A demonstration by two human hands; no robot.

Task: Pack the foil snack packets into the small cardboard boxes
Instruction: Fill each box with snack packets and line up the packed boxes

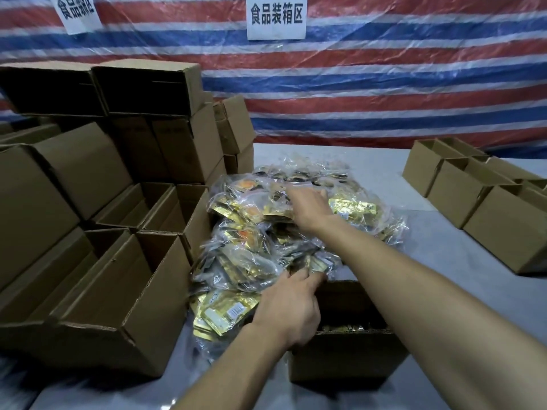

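Observation:
A heap of gold foil snack packets point(251, 232), partly in clear plastic wrap, lies in the middle of the grey table. A small open cardboard box point(349, 356) stands at the front, with gold packets showing inside near its front wall. My left hand point(291, 306) is at the heap's near edge above the box's far rim, its fingers curled onto a foil packet point(316, 263). My right hand point(307, 207) reaches across to the top of the heap and lies palm down on the packets; whether it grips one is hidden.
Stacked and open cardboard boxes point(118, 279) fill the left side, close to the heap. Several more small open boxes point(479, 196) stand at the right. A striped tarpaulin with white paper signs point(276, 17) hangs behind the table point(444, 261).

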